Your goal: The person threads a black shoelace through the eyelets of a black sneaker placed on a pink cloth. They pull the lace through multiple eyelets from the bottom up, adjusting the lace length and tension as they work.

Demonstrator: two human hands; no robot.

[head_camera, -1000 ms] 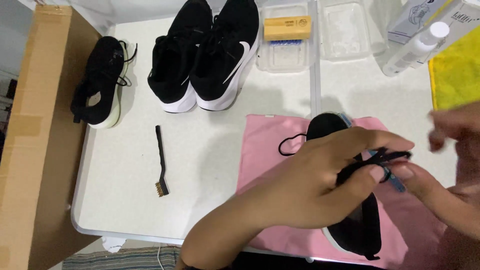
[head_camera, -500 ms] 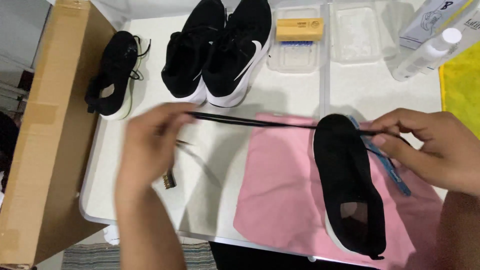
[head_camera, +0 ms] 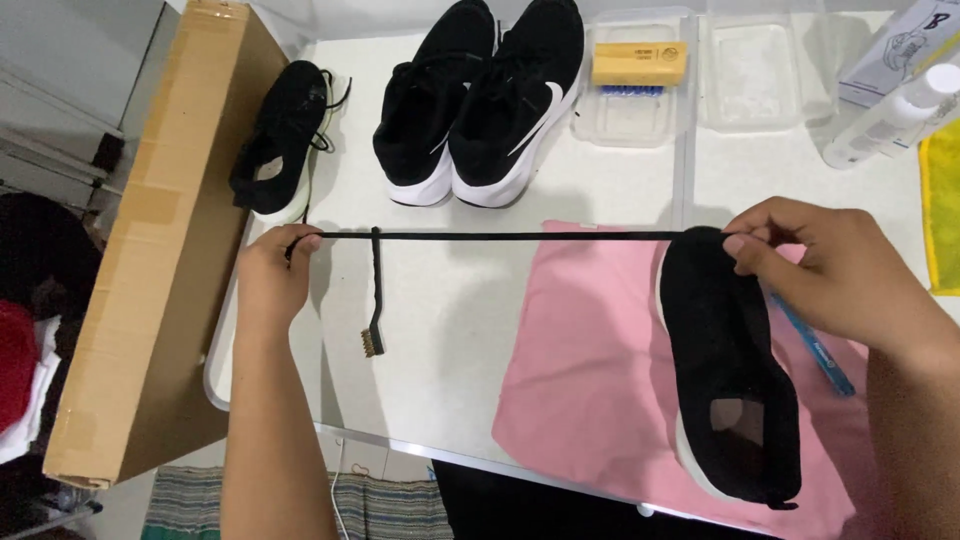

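Both hands, left (head_camera: 268,280) and right (head_camera: 835,275), pinch taut black shoelace (head_camera: 500,236) beside cardboard box (head_camera: 160,250).

a white table (head_camera: 450,330) fills most of the view, its near edge running along the bottom, evenly lit with only soft shadows. a tall brown cardboard box (head_camera: 150,260) leans against its left side. below the near edge, a striped rug or mat (head_camera: 185,505) covers the floor. at the far left stand pale grey panels (head_camera: 60,110), perhaps a cabinet or wall, with red and white cloth (head_camera: 20,385) heaped beneath them.
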